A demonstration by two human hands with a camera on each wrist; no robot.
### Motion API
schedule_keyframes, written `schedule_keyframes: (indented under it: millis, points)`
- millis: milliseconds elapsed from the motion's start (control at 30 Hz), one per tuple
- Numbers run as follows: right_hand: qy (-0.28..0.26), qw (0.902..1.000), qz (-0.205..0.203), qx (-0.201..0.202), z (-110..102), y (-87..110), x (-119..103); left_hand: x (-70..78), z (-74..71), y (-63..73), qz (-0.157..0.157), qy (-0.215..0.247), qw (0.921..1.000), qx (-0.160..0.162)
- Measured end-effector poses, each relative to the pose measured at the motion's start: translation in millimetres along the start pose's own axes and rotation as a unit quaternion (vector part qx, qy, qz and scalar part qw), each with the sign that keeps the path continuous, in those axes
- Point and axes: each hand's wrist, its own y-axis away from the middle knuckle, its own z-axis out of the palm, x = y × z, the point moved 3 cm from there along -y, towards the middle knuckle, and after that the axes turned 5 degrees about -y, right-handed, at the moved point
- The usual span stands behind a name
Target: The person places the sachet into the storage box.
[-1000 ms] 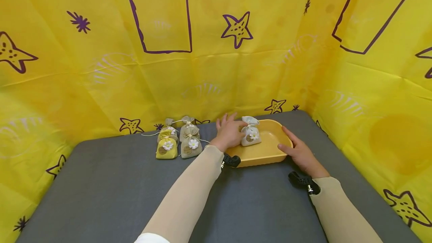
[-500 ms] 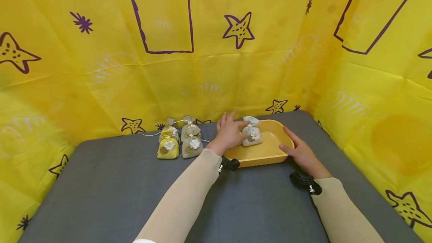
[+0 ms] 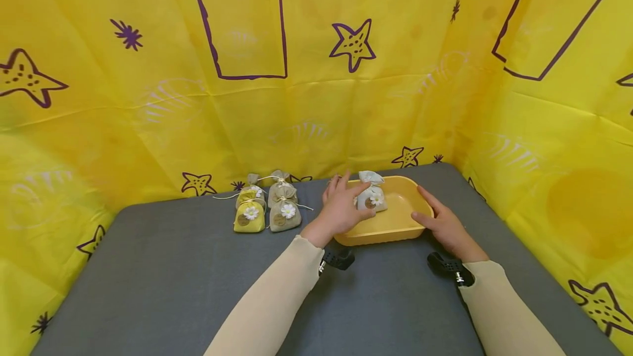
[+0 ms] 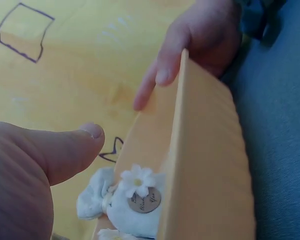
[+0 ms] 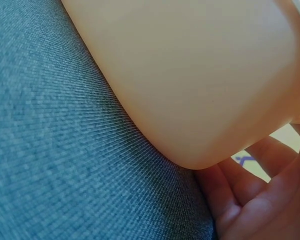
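Observation:
In the head view a shallow yellow plastic tray [image 3: 400, 218] stands at the back right of the grey surface. Inside it, toward the left, sits a small whitish drawstring sachet [image 3: 372, 199] with a daisy and a round tag. Another white flower [image 4: 115, 234] peeps out below that sachet in the left wrist view; what it belongs to is mostly hidden. Over the tray's left end, my left hand [image 3: 341, 207] has thumb and forefinger spread apart beside the sachet. My right hand [image 3: 447, 229] grips the tray's right end, thumb over the rim and fingers outside.
Left of the tray stand two yellowish sachets, the front one yellow [image 3: 249, 217], beside two beige sachets [image 3: 285, 216], with loose strings sticking out. A yellow printed cloth [image 3: 306, 109] walls the grey surface [image 3: 173, 279] at the back and both sides.
My left hand has shifted slightly, its thumb and forefinger spreading wider, with a bit of white now showing between them. The right hand keeps its hold on the tray. The view drifts slightly.

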Motion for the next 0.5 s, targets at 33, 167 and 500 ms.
schedule_keyframes:
  millis: [33, 167, 500]
  points:
    - [-0.002, 1.0000, 0.000, -0.001, 0.3, 0.2, -0.4, -0.5, -1.1, 4.2, 0.005, 0.008, 1.0000, 0.002]
    - [-0.005, 1.0000, -0.001, -0.003, 0.4, 0.9, -2.5, -4.4, -11.2, 26.3, 0.023, 0.045, 0.9987, 0.010]
    - [-0.001, 1.0000, 0.001, 0.000, 0.1, 0.7, -2.7, -31.6, -32.9, 93.4, 0.040, 0.027, 0.9988, 0.006]
